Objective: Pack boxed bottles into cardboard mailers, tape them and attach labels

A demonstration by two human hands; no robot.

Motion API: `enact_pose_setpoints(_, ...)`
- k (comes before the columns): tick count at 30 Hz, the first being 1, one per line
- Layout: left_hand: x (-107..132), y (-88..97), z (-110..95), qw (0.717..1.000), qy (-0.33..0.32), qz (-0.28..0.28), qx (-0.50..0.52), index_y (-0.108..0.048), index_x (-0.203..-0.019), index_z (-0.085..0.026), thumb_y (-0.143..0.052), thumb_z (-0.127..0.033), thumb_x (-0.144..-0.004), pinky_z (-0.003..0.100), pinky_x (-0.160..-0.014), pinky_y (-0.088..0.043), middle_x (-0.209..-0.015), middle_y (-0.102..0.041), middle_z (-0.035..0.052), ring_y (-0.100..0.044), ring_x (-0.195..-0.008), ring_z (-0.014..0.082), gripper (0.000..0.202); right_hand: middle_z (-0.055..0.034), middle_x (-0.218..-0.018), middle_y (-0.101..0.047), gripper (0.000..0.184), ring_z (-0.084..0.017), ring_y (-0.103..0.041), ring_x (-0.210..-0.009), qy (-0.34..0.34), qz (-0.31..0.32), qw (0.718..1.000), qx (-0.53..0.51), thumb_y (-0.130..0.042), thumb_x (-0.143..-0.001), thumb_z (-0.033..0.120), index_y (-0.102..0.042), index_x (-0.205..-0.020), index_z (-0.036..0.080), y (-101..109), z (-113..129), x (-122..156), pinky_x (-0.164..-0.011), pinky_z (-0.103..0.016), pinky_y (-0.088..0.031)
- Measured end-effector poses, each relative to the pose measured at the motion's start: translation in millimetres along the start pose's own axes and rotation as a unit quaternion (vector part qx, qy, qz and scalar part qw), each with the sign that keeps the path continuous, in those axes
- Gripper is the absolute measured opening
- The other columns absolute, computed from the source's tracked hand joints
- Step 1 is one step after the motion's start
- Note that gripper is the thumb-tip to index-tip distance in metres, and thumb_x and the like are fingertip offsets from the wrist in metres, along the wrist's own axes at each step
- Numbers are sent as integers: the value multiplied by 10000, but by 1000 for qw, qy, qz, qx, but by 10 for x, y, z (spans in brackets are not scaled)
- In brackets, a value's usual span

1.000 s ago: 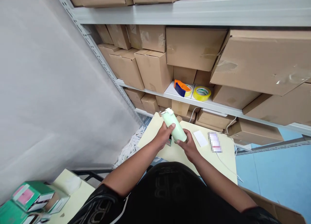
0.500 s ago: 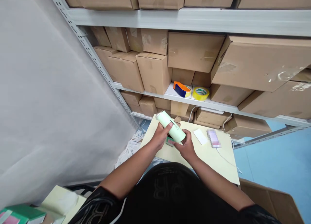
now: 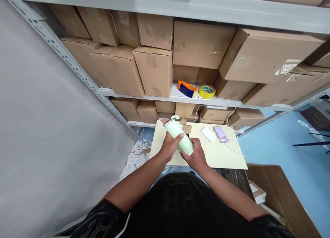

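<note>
Both hands hold a pale green bottle point(image 3: 177, 136) tilted over a small cream table point(image 3: 227, 155). My left hand point(image 3: 170, 147) wraps round the bottle's middle from the left. My right hand point(image 3: 197, 155) grips its lower end. The bottle's white cap end point(image 3: 170, 122) points up and away from me. On the table beyond the bottle lie small cardboard pieces point(image 3: 186, 128), a white card point(image 3: 208, 134) and a blurred phone-like object point(image 3: 220, 133) with a white cable.
A metal shelf rack point(image 3: 180, 99) packed with brown cartons point(image 3: 154, 67) stands behind the table. An orange tape dispenser point(image 3: 187, 88) and a yellow tape roll point(image 3: 207, 91) sit on one shelf. An open carton point(image 3: 281, 196) is at lower right. White paper scraps point(image 3: 135, 157) litter the floor.
The view has tilted up and right, so the green boxes at lower left have left the frame. The bottle stays in both hands, shifted slightly, its cap end still pointing away.
</note>
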State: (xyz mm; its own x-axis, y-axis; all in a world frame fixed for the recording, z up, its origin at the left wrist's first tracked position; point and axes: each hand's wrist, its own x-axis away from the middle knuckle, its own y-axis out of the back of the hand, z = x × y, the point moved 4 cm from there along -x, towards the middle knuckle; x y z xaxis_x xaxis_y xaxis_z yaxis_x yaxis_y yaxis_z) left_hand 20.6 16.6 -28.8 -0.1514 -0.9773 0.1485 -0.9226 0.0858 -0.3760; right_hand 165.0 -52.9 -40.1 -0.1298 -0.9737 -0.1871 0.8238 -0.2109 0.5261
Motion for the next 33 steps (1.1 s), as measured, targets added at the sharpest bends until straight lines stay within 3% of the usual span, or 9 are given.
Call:
enact_pose_setpoints(5, -168, 81, 51, 998, -3, -5, -65, -546, -1205, -209, -841, -378, -705, 345, -855, -525, -1067, -690, 50, -662, -992, 234, 605, -119, -1163, -650, 468, -294, -631, -1026, 41, 67, 997, -28, -644, -913, 551, -605, -1260, 240, 196, -77, -209, -921, -465, -529)
enact_pose_setpoints(8, -322, 13, 21, 994, 11, 76, -84, -575, -1223, -198, -776, -338, -702, 386, -856, -534, -1076, -709, 68, -673, -996, 266, 576, -112, -1297, -651, 555, -269, -643, -1071, -8, 41, 989, -145, -546, -958, 623, -566, -1372, 254, 448, -148, -655, -924, -434, -536)
enact_pose_setpoints(11, -424, -150, -25, 983, 28, 163, -78, -567, -1294, -202, -738, -310, -685, 426, -867, -540, -1108, -725, 90, -689, -1005, 296, 641, -102, -1421, -611, 698, -270, -644, -1146, -11, 106, 961, -256, -571, -915, 696, -520, -1462, 267, 551, -81, -1108, -937, -431, -551)
enact_pose_setpoints(16, -487, -377, -39, 966, 37, 247, -71, -477, -1432, -201, -696, -298, -691, 440, -887, -531, -1154, -721, 121, -694, -1018, 312, 778, -61, -1345, -676, 671, -282, -624, -1245, 14, 182, 938, -293, -786, -799, 579, -622, -1370, 267, 577, 82, -1430, -1021, -445, -524)
enact_pose_setpoints(21, -562, -374, 31, 952, -14, 238, -191, -459, -1448, -204, -689, -263, -701, 429, -937, -506, -1266, -659, 100, -625, -1120, 317, 784, -65, -1344, -669, 648, -285, -607, -1278, 33, 201, 951, -232, -835, -746, 415, -634, -1337, 242, 581, -6, -1440, -1063, -443, -486)
enact_pose_setpoints(24, -620, -309, 84, 944, -46, 233, -227, -485, -1414, -202, -661, -335, -805, 421, -973, -497, -1322, -620, 100, -597, -1174, 303, 647, -65, -1252, -699, 623, -261, -648, -1177, 36, 142, 969, -196, -851, -678, 337, -656, -1259, 227, 634, -153, -1463, -1051, -423, -485)
enact_pose_setpoints(27, -684, -119, 180, 940, -81, 130, -304, -549, -1320, -201, -559, -415, -927, 395, -997, -488, -1342, -584, 115, -574, -1228, 274, 447, -70, -1190, -708, 598, -251, -659, -1112, 15, 16, 978, -209, -832, -656, 329, -645, -1213, 214, 801, -335, -1490, -1018, -421, -501)
enact_pose_setpoints(30, -694, 83, 407, 875, -62, 33, -479, -608, -1199, -194, -614, -500, -908, 385, -955, -493, -1263, -594, 133, -599, -1175, 280, 422, -84, -1148, -710, 544, -252, -661, -1067, -20, -109, 969, -221, -796, -674, 340, -638, -1176, 203, 1005, -494, -1461, -981, -428, -513)
enact_pose_setpoints(33, -692, 163, 695, 814, -20, 38, -579, -623, -1153, -192, -661, -529, -874, 377, -868, -500, -1150, -650, 130, -647, -1058, 290, 439, -89, -1123, -705, 504, -244, -655, -1037, -33, -178, 961, -209, -769, -700, 348, -635, -1159, 188, 1091, -567, -1381, -970, -422, -510)
